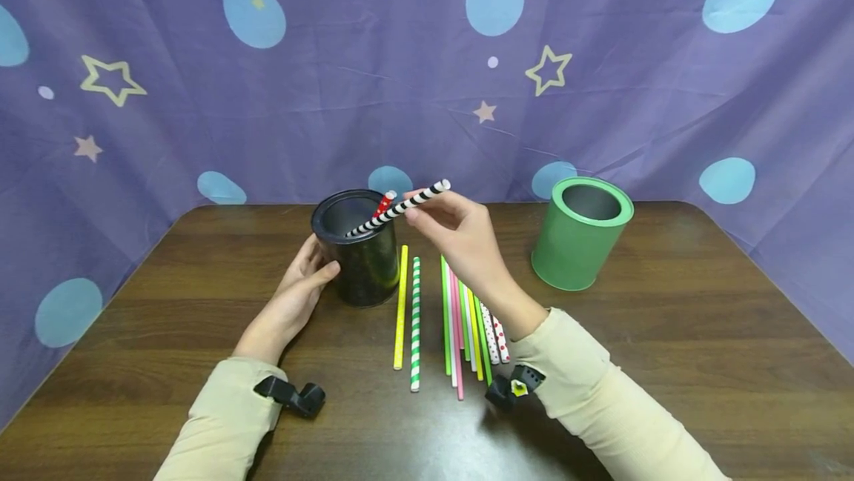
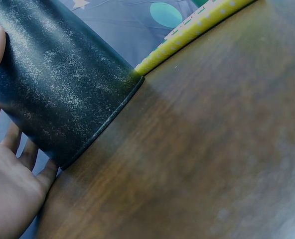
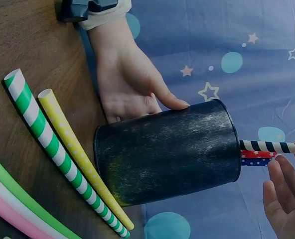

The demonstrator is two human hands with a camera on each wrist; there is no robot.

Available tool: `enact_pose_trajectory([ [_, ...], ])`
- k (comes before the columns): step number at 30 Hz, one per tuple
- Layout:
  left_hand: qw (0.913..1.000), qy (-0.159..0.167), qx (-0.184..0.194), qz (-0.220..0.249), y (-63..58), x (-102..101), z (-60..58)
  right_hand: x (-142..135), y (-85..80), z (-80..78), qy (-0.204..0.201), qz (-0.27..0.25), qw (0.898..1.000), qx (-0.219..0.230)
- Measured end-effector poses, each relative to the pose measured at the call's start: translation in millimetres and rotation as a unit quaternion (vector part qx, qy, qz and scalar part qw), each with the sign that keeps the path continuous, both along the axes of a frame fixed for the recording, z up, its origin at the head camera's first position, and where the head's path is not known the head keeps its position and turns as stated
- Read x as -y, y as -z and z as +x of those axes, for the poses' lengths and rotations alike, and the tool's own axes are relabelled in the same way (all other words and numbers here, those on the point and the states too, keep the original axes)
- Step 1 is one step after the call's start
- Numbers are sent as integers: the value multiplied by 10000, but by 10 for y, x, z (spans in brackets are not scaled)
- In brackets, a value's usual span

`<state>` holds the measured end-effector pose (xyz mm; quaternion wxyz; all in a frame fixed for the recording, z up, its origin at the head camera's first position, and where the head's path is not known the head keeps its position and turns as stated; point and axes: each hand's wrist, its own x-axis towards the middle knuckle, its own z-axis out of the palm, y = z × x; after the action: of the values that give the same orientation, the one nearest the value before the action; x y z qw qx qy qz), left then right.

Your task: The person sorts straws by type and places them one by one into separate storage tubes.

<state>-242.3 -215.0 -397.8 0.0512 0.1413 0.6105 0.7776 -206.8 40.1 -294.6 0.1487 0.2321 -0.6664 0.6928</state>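
Note:
A black can stands upright on the table, left of centre. My left hand holds its left side, thumb on the near face and fingers curving behind. With thumb and fingertips my right hand pinches the upper part of a black-and-white striped paper straw, which slants down into the can's mouth. A red straw with white stars sticks out of the can too. Beside it, a blue straw with white dots shows in the right wrist view. The straws' lower ends are hidden inside the can.
A yellow dotted straw and a green-striped straw lie right of the black can. Several mixed-colour straws lie bunched below my right forearm. A green can stands at right. A purple curtain hangs behind the table.

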Motion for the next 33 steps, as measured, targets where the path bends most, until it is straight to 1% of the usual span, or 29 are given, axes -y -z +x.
enact_pose_trajectory([
  [9, 10000, 15, 28, -27, 0, 3, -5, -3, 11, -26, -75, 220, 9997, 61],
  [16, 10000, -19, 68, -51, 0, 2, -4, -142, -23, -9, 115, 542, 9985, 42],
  [21, 9999, -31, 108, -124, -20, -4, 3, -269, -6, 10, 144, 714, 9973, -8],
  [25, 9998, -25, 136, -173, -36, -4, 9, -385, 43, 31, 179, 857, 9960, 188],
  [30, 9996, -54, 182, -197, -41, -4, 5, -538, 90, 21, 285, 1004, 9924, 656],
  [33, 9995, -65, 214, -207, -42, -4, 4, -627, 118, 6, 391, 1172, 9879, 941],
])
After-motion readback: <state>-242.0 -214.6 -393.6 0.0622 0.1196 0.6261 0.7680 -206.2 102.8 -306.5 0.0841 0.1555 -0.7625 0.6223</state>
